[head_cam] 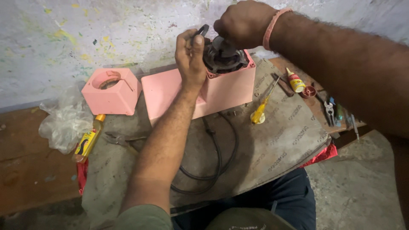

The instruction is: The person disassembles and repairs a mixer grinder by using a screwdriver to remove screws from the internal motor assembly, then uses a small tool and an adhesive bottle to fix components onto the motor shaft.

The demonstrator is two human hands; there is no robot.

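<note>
Stained, paint-flecked whitish wall (64, 38) at the far side; below it a low wooden bench (25, 170) covered by a grey printed mat (281, 140), the print too small and creased to read. Head view, the only one. Packages: a small yellow oil bottle (87, 142) with orange cap lies at the left edge of the mat, dark patch on its label; a small yellow glue tube (295, 81) with red tip lies far right; crumpled clear plastic bag (64, 119) at left. A yellow-handled screwdriver (260, 108) lies right of the work; pliers (121, 139) near left. A black cord (213, 162) loops on the mat, its far end hidden under the housing. Small tools at far right are hard to make out. The pink appliance housing (221, 91) stands centre-far on the mat, boxy, with a dark round motor (223, 57) seated in its open top. A separate pink cover (111, 90) with a round hole sits to its left. Left hand (190, 57) fingers curled together, gripping the housing's top edge by the motor. Right hand (243, 22) bunched over the motor, fingertips hidden, grip unclear.
</note>
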